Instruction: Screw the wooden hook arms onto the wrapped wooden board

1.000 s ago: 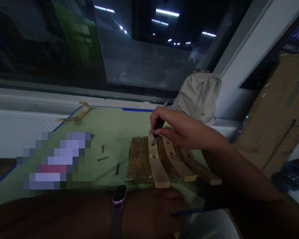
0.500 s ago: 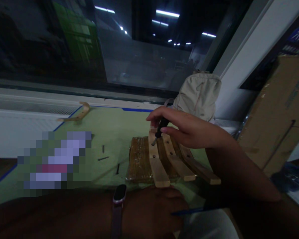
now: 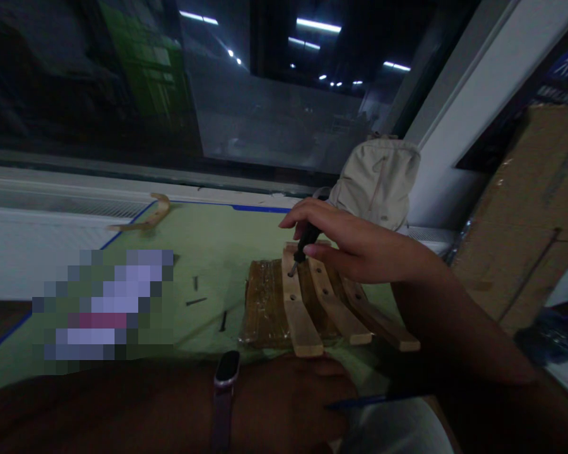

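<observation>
My right hand (image 3: pixel 345 243) is closed loosely round the black handle of a screwdriver (image 3: pixel 307 241), thumb on one side and fingers on the other. The tip meets a hole in the leftmost curved wooden piece (image 3: pixel 303 325). Beside it lie a second wooden piece (image 3: pixel 338 309) and a third (image 3: pixel 381 318), each with holes. All three rest across a brown block wrapped in clear film (image 3: pixel 265 302). At the table's near edge, by the end of the leftmost piece, is my left hand (image 3: pixel 293 397), with a watch (image 3: pixel 228 369) on its wrist. Its fingers are mostly hidden in shadow.
On the green table (image 3: pixel 218 236) lie several screws, among them a dark screw (image 3: pixel 223 321). Another curved wooden piece (image 3: pixel 156 211) is at the far left corner, behind a blurred-out patch. A beige backpack (image 3: pixel 381 180) leans at the window; a cardboard box (image 3: pixel 530 221) stands at right.
My right hand has loosened round the screwdriver handle, its fingers opening outward, and the handle has tilted right. The tip stays at the same hole. My left hand has hardly moved.
</observation>
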A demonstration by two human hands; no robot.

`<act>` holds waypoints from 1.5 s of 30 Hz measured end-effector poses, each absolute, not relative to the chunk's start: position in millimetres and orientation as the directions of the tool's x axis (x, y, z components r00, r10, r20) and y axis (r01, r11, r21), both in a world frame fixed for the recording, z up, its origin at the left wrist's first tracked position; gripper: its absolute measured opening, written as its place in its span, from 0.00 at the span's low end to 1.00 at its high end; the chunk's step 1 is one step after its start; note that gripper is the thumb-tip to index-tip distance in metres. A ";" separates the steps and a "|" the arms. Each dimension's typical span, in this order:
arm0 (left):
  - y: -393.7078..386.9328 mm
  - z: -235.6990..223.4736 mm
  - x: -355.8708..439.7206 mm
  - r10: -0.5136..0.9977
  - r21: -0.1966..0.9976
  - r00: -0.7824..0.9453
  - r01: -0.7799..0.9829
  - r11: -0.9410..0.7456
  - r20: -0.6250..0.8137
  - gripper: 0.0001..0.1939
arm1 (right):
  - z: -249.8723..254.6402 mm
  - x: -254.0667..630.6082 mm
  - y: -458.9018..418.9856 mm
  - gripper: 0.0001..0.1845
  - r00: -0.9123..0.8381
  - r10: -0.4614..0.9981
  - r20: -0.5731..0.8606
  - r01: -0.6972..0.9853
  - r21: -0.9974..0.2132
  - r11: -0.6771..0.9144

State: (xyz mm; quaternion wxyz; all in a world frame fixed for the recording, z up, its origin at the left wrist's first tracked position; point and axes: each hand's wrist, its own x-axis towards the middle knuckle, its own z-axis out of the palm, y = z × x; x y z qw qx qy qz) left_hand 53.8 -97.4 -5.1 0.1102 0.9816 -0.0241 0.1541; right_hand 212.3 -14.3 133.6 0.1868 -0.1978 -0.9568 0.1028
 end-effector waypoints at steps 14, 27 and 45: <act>-97.3 -5.3 55.1 -0.016 0.195 0.949 -0.082 -0.977 0.315 0.12 | 129.6 206.9 -15.7 0.17 -0.772 0.533 0.346 0.496 -0.195 0.846; -97.3 -5.9 54.8 -0.018 0.215 0.952 -0.087 -0.973 0.305 0.12 | 122.7 196.9 -14.5 0.17 -0.629 0.636 0.447 0.702 -0.024 0.712; -97.2 -7.8 54.8 -0.021 0.215 0.953 -0.089 -0.973 0.302 0.11 | 122.6 199.1 -12.2 0.19 -0.663 0.618 0.423 0.655 -0.072 0.752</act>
